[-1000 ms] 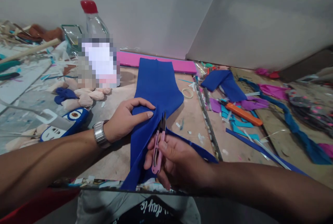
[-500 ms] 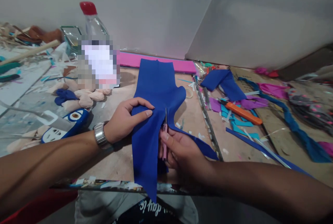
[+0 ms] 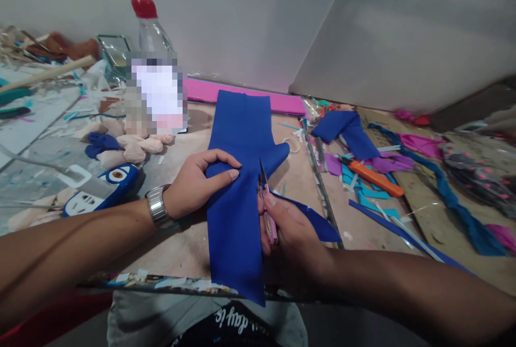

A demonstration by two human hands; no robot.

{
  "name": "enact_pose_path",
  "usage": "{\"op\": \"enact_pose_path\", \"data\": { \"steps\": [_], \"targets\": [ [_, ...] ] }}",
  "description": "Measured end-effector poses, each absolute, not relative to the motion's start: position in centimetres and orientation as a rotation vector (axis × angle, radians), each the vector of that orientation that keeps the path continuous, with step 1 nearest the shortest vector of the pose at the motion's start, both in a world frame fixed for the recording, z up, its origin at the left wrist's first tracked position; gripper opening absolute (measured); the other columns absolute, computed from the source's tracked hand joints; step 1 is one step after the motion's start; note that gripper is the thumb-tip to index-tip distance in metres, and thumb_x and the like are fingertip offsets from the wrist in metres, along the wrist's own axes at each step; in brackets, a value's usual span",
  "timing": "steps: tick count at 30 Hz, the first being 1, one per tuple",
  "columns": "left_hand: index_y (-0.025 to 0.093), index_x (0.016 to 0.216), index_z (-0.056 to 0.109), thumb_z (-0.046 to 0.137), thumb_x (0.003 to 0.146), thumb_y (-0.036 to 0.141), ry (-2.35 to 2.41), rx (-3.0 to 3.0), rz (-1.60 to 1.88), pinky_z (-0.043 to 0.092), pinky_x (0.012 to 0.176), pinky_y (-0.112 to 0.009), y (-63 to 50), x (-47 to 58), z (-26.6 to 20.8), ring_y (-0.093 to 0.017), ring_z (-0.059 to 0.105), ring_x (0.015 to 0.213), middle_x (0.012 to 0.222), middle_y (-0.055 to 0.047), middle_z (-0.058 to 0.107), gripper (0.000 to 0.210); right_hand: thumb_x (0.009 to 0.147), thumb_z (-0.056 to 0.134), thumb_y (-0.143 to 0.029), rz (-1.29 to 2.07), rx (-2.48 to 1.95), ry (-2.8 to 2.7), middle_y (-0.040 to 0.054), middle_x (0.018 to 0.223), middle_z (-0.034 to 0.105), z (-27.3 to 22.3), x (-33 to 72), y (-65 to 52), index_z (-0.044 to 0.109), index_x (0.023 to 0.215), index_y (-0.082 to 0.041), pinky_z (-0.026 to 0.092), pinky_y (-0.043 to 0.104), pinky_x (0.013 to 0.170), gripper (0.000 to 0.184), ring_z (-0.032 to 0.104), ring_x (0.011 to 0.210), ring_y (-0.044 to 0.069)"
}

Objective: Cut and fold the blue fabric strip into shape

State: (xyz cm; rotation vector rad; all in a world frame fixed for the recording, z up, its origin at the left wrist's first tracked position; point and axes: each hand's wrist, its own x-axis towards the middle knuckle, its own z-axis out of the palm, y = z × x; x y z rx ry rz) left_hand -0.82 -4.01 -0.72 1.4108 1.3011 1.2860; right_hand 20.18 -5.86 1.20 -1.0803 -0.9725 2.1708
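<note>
A long piece of blue fabric [image 3: 237, 126] lies on the table and hangs over its near edge, with a cut running up its right side. My left hand [image 3: 203, 177] presses on its left part, thumb and forefinger apart. Small scissors with pink handles [image 3: 271, 227] are gripped in my right hand [image 3: 290, 228]. Their blades are parted and sit at the top of the cut, pointing away from me. To the right of the blades, a narrower flap of the blue fabric spreads out; part of it is behind my right hand.
A blue and white glue gun [image 3: 100, 199] lies left of my wrist, near several peach fabric bundles [image 3: 133, 150]. Behind stand a red-capped bottle [image 3: 153, 37] and a blurred-out phone. An orange cutter [image 3: 371, 176] and fabric scraps [image 3: 349, 132] lie right.
The scissor blades have opened and shifted slightly right. The near end of the blue fabric has swung right. My left hand stays in place.
</note>
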Motion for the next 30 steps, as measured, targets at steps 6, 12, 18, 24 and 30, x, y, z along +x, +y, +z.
{"op": "enact_pose_path", "data": {
  "steps": [6, 12, 18, 24, 30],
  "targets": [
    [0.020, 0.097, 0.078, 0.080, 0.085, 0.038, 1.311, 1.418, 1.266, 0.055, 0.094, -0.035, -4.14, -0.81, -0.57, -0.021, 0.071, 0.096, 0.102, -0.006, 0.079, 0.022, 0.090, 0.067, -0.069, 2.176, -1.088, -1.013, -0.0054, 0.047, 0.054, 0.97, 20.32, -5.73, 0.055, 0.088, -0.023, 0.034, 0.024, 0.048, 0.047, 0.045, 0.044, 0.012],
    [0.020, 0.097, 0.078, 0.080, 0.084, 0.037, 1.318, 1.414, 1.287, 0.056, 0.091, -0.035, -4.22, -0.74, -0.44, -0.021, 0.071, 0.094, 0.101, -0.006, 0.080, 0.021, 0.089, 0.069, -0.069, 2.127, -1.089, -1.087, -0.0060, 0.045, 0.052, 0.83, 20.21, -5.88, 0.057, 0.086, -0.022, 0.033, 0.024, 0.048, 0.049, 0.041, 0.043, 0.011],
    [0.020, 0.096, 0.078, 0.078, 0.085, 0.035, 1.296, 1.456, 1.303, 0.056, 0.092, -0.035, -4.16, -0.73, -0.30, -0.021, 0.072, 0.095, 0.101, -0.005, 0.080, 0.019, 0.083, 0.078, -0.064, 2.129, -1.148, -1.018, -0.0025, 0.058, 0.059, 0.81, 20.33, -5.45, 0.061, 0.080, -0.021, 0.038, 0.027, 0.052, 0.046, 0.047, 0.050, 0.012],
    [0.019, 0.097, 0.077, 0.078, 0.086, 0.035, 1.280, 1.470, 1.313, 0.056, 0.091, -0.033, -4.24, -0.67, -0.38, -0.020, 0.071, 0.094, 0.101, -0.005, 0.079, 0.019, 0.079, 0.078, -0.071, 2.067, -1.178, -1.099, -0.0030, 0.056, 0.052, 1.37, 20.32, -5.12, 0.059, 0.071, -0.021, 0.035, 0.027, 0.048, 0.053, 0.043, 0.048, 0.011],
    [0.020, 0.099, 0.077, 0.077, 0.088, 0.036, 1.293, 1.473, 1.317, 0.055, 0.094, -0.034, -4.15, -0.84, -0.61, -0.020, 0.071, 0.097, 0.104, -0.005, 0.079, 0.019, 0.085, 0.073, -0.067, 2.088, -1.200, -1.038, -0.0034, 0.056, 0.055, 1.20, 20.30, -5.60, 0.060, 0.082, -0.023, 0.034, 0.027, 0.048, 0.046, 0.044, 0.047, 0.012]
  ]
}}
